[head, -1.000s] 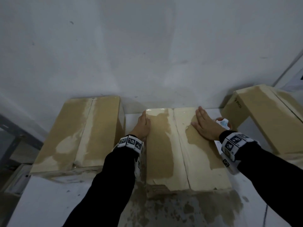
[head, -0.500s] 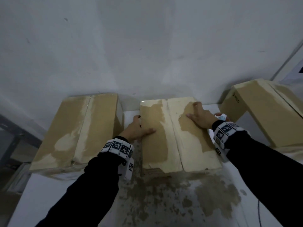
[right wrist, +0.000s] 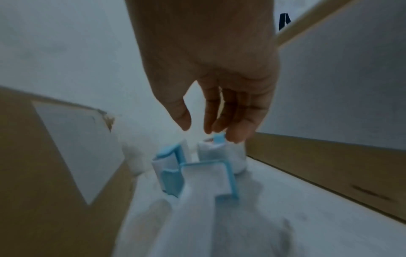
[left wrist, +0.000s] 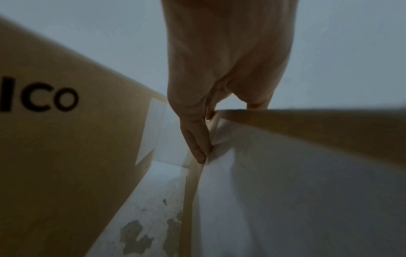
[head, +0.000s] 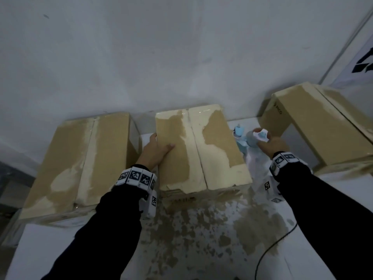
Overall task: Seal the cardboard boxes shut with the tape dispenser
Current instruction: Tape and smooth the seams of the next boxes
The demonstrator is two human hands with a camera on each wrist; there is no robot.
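Three brown cardboard boxes stand along the wall: a left box (head: pixel 80 158), a middle box (head: pixel 199 150) with both flaps down, and a tilted right box (head: pixel 314 126). My left hand (head: pixel 155 150) rests on the middle box's left edge, thumb flat on top, fingers straight down its side (left wrist: pixel 197 139). A light blue and white tape dispenser (head: pixel 248 138) lies on the table between the middle and right boxes. My right hand (head: pixel 270 144) hovers just over the dispenser (right wrist: pixel 197 170), its fingers (right wrist: pixel 237 133) loosely curled and holding nothing.
The white table (head: pixel 201 239) has worn brown patches in front of the middle box. A black cable (head: pixel 272 249) runs over its right side. A grey wall stands right behind the boxes. The left box (left wrist: pixel 66 139) sits close beside my left hand.
My right hand has left the middle box's right flap and moved right, over the tape dispenser. My left hand has stayed at the box's left edge, thumb now on top.
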